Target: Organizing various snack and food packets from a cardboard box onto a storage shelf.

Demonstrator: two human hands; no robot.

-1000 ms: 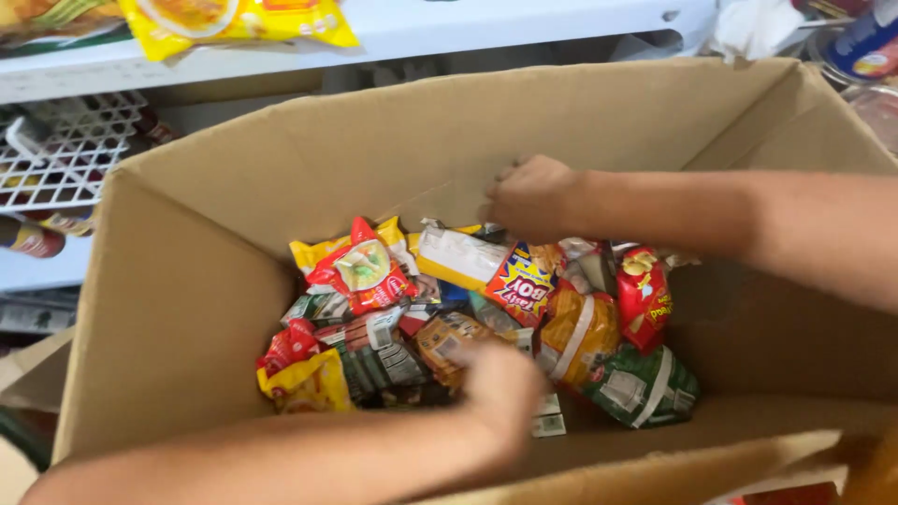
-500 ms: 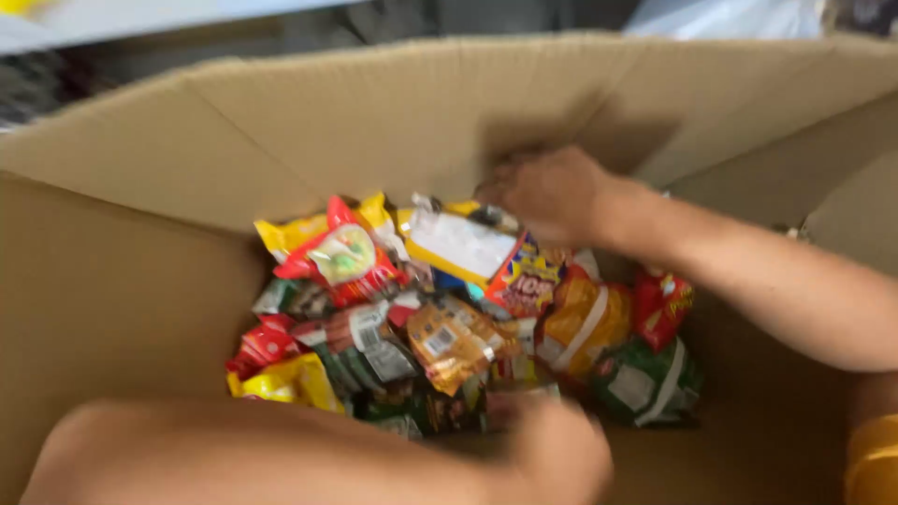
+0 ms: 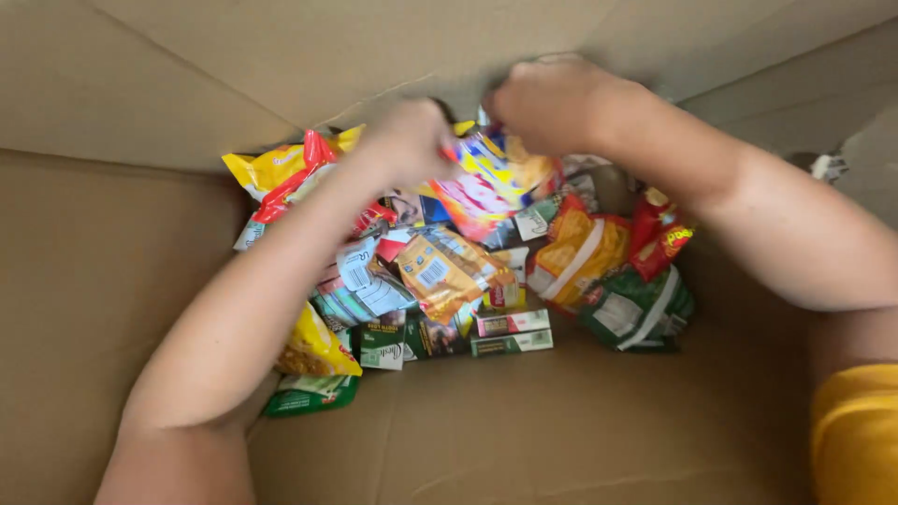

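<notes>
Item: mixed snack packets in a cardboard box [image 3: 112, 281], viewed from above.

Change noted: 1 second ago the left hand was lying low at the near edge of the pile and the right hand was resting alone at the far wall. Now both hands are being brought together at the far side, and 1 multicoloured snack packet [image 3: 482, 182] is being gripped between them. The camera is also being held closer, so the shelving outside the box is no longer being shown. Judged from this, a single packet is being singled out from the heap.

Hands: the left hand [image 3: 407, 140] is being closed on the packet's left edge; the right hand [image 3: 552, 103] is being closed on its top right. Both are blurred, so finger placement cannot be told.

Packet: glossy, crinkled, printed in red, yellow and blue, being held tilted just above the pile, near the far wall.

Surrounding stock: an orange packet [image 3: 580, 252], a green packet [image 3: 636, 313], a yellow packet [image 3: 313, 346].
</notes>
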